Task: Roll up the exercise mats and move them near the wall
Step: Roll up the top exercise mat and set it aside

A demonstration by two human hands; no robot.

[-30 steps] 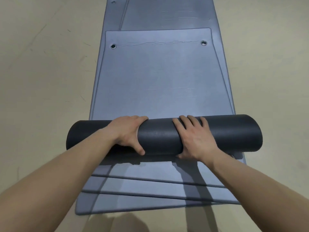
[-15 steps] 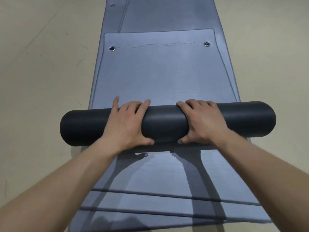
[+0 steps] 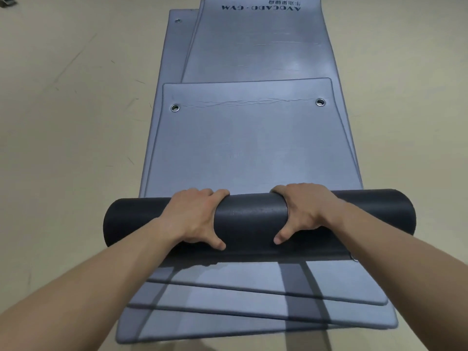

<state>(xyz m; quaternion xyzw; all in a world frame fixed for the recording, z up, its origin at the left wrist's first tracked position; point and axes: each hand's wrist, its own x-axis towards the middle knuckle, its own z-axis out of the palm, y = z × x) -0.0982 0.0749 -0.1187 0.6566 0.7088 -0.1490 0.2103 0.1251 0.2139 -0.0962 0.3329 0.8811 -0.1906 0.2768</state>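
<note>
A grey exercise mat (image 3: 248, 148) lies flat on a stack of other grey mats, its near part wound into a dark roll (image 3: 250, 219) that spans the mat's width. My left hand (image 3: 195, 219) wraps over the roll left of centre, thumb on the near side. My right hand (image 3: 304, 211) grips it right of centre the same way. The flat part runs away from me to an edge with two metal eyelets (image 3: 175, 107).
Two more grey mats (image 3: 253, 317) stick out below the roll near me. Another mat (image 3: 258, 41) with printed lettering extends farther ahead. Beige floor (image 3: 63, 122) lies on both sides. A dark object (image 3: 6, 1) sits at the top left corner.
Both hands have shifted from lying on top of the roll to gripping around it with thumbs on the near side. The roll has grown slightly thicker and sits lower in view.
</note>
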